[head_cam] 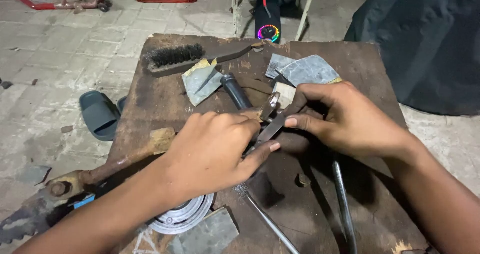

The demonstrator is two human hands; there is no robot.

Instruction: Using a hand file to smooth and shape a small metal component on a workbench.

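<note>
Both hands are laid over the middle of a worn wooden board [350,59], which serves as the landmark for everything else. A left hand [210,151] is seen palm down with its fingers curled and its thumb stretched toward the right; what lies under the palm is hidden, so how tightly it is closed cannot be told. A flat metal piece [270,129], thin and grey, is pinched between the thumb and forefinger of the right hand [345,119], whose other fingers are folded loosely. This metal piece is held near the board's centre, between the two hands, and its upper end is met by a small rounded metal part [270,104].

Toward the far edge of the board a black-bristled brush [175,56] is laid, and just nearer than it some scraps of grey sheet [200,81] are scattered. A black handle [235,91] is angled from those scraps toward the hands. On the near part of the board a long steel rod [344,204] and a thinner rod [272,226] are stretched. At the board's left edge a rusty iron bar [120,164] is propped, and beside the near left corner a ribbed metal disc [182,216] is partly covered by the left forearm. Off the board to the left a dark slipper [99,115] is left on the paved ground [60,44].
</note>
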